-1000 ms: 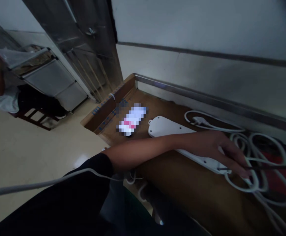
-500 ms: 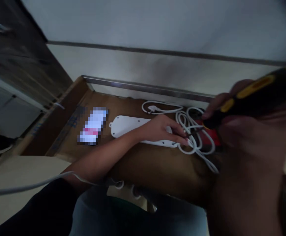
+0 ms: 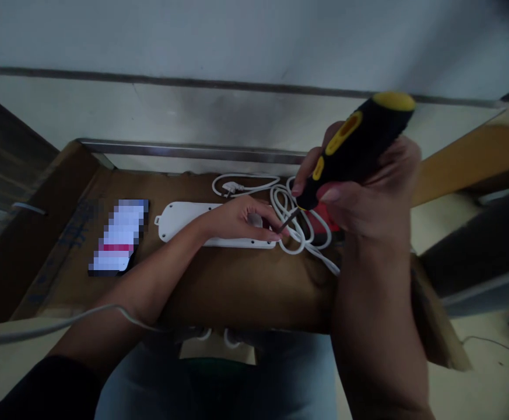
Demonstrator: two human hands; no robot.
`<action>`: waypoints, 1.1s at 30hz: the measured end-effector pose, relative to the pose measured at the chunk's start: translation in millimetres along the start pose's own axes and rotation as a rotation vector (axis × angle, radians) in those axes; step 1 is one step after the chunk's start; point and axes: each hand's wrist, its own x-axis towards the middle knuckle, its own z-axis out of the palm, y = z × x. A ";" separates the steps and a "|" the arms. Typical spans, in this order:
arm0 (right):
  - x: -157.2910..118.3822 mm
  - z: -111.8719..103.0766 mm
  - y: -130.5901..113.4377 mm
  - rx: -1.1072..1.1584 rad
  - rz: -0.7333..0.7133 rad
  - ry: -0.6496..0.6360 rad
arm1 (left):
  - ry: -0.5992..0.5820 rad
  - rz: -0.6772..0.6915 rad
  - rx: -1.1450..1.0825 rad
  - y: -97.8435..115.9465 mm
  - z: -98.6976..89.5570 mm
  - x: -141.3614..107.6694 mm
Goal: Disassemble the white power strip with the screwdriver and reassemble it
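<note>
A white power strip (image 3: 179, 219) lies back side up on the brown cardboard, with small screw holes along its edges. My left hand (image 3: 245, 219) rests over its right part, thumb and forefinger pinched together by the strip's cable end. What is between those fingertips is too small to make out. In my right hand (image 3: 368, 198) is a black and yellow screwdriver (image 3: 361, 146), tilted, its thin shaft reaching down to my left fingertips. The strip's white cable (image 3: 300, 236) lies coiled to the right, and its plug (image 3: 233, 188) rests behind the strip.
A phone (image 3: 120, 233) with a lit, blurred screen lies on the left of the cardboard (image 3: 245, 286). Part of a red object (image 3: 327, 217) shows beneath the cable coil. A pale wall panel (image 3: 193, 111) rises behind, and a cord (image 3: 53, 335) crosses my left forearm.
The view has swung right, so the strip, phone and hands appear further left. The screwdriver stands steeper in my right hand, its tip still at my left fingertips.
</note>
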 end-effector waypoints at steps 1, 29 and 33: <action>0.3 0.3 -0.2 0.000 0.004 -0.002 | -0.011 0.009 0.007 -0.2 0.3 0.5; -12.7 5.3 24.8 0.348 0.178 -0.181 | 0.170 -0.087 -0.059 -3.3 14.4 1.0; -14.9 6.7 30.6 0.280 0.192 -0.119 | 0.160 -0.094 -0.079 -3.6 15.4 0.8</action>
